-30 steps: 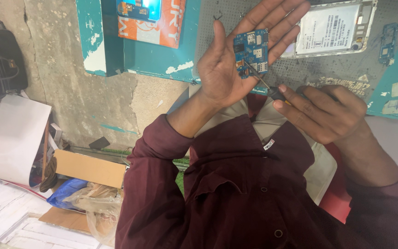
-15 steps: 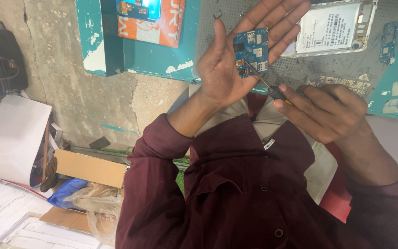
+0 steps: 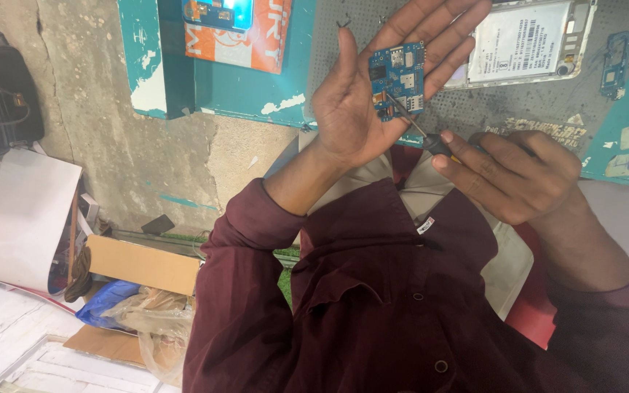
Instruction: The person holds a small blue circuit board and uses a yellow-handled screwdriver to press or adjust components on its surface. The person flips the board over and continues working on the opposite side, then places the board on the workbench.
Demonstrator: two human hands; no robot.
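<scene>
The left hand (image 3: 362,94) lies spread flat, palm up, with a small blue circuit board (image 3: 400,78) resting on its fingers. The right hand (image 3: 518,175) pinches a slim screwdriver (image 3: 420,131) whose tip touches the board's lower edge. To work this well, I judge the palm should stay level so the board cannot slide, and the driver should sit square in the screw with light pressure. An opened phone body (image 3: 522,44) lies on the table just beyond the left fingertips.

Nothing has visibly moved; the screwdriver (image 3: 420,133) tip stays on the circuit board (image 3: 399,78).
</scene>
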